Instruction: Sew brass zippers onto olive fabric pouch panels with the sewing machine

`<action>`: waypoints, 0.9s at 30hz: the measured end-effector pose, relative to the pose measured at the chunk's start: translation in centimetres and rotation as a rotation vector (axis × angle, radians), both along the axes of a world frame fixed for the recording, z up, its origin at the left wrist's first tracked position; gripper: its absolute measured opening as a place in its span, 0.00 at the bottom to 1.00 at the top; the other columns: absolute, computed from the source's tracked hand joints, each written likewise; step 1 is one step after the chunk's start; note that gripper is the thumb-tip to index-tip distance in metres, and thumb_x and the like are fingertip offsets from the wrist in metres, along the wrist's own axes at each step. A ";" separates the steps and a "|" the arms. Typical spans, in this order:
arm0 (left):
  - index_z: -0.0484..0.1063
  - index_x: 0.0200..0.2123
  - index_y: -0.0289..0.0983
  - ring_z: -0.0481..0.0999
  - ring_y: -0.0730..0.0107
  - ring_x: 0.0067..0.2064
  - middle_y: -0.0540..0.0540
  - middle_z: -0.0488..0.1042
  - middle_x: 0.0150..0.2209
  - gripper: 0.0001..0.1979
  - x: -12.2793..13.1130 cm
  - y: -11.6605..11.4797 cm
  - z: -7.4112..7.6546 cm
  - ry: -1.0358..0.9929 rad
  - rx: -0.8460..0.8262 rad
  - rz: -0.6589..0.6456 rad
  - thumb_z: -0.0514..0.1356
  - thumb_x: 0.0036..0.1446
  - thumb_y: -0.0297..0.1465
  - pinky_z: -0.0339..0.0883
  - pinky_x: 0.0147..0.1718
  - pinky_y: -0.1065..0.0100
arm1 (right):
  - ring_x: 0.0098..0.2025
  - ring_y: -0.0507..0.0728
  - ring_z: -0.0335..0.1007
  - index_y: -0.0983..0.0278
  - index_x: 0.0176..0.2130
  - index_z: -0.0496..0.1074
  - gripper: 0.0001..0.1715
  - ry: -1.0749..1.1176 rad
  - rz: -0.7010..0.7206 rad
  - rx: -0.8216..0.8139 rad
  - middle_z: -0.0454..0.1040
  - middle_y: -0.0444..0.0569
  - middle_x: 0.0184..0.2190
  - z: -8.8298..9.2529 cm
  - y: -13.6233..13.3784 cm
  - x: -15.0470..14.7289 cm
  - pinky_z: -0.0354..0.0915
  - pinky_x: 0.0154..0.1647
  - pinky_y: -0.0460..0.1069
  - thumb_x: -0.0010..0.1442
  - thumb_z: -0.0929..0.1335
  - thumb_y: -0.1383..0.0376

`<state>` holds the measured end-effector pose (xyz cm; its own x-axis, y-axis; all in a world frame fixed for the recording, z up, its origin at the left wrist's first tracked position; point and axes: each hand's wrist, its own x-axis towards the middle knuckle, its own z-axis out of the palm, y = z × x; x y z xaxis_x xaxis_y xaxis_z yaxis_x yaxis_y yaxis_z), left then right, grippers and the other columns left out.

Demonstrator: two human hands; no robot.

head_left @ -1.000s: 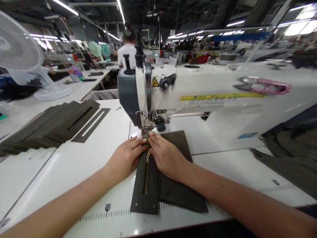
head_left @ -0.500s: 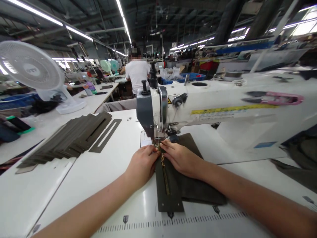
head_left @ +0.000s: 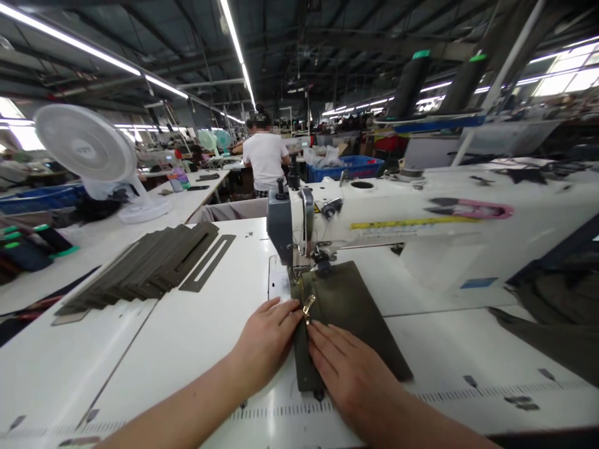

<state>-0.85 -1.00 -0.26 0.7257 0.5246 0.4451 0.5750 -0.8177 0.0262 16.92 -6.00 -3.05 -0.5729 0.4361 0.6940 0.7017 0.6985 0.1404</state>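
"Olive zippered strip (head_left: 306,371): orientation?"

"Long axis twelve to six, far end at the sewing machine (head_left: 388,202)."

"Contact?"

"Left hand (head_left: 269,340) touching its nine o'clock edge, grip undeterminable; right hand (head_left: 358,374) flat over its three o'clock side, fingers extended."

"Surroundings?"

"White tabletop (head_left: 201,355); stacked panels (head_left: 145,268) at ten o'clock; tube lights (head_left: 238,47) overhead at twelve."

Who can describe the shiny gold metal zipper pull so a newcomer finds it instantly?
Find the large white sewing machine. In front of its grey end, the left hand and right hand touch a flat, dark olive strip. Right beside them sits the shiny gold metal zipper pull, gleaming against the dull strip.
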 end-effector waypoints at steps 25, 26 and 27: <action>0.70 0.39 0.33 0.76 0.65 0.38 0.41 0.75 0.37 0.12 1.0 2.4 0.3 -0.064 0.073 -0.018 0.48 0.56 0.23 0.67 0.49 0.56 | 0.37 0.58 0.73 0.72 0.32 0.75 0.22 0.145 0.106 0.018 0.77 0.56 0.33 -0.8 3.5 0.0 0.72 0.37 0.48 0.57 0.55 0.76; 0.69 0.39 0.33 0.76 0.64 0.38 0.41 0.75 0.37 0.12 1.0 2.6 0.1 -0.064 0.078 -0.021 0.48 0.57 0.24 0.67 0.49 0.56 | 0.37 0.58 0.73 0.72 0.32 0.75 0.22 0.156 0.103 0.024 0.77 0.56 0.33 -0.8 3.8 0.0 0.72 0.37 0.48 0.57 0.54 0.76; 0.69 0.39 0.33 0.76 0.65 0.38 0.41 0.75 0.37 0.12 1.0 2.9 0.0 -0.063 0.081 -0.024 0.48 0.57 0.24 0.67 0.49 0.57 | 0.36 0.57 0.73 0.72 0.32 0.75 0.22 0.166 0.099 0.032 0.77 0.55 0.33 -0.7 4.0 0.1 0.72 0.36 0.48 0.57 0.54 0.76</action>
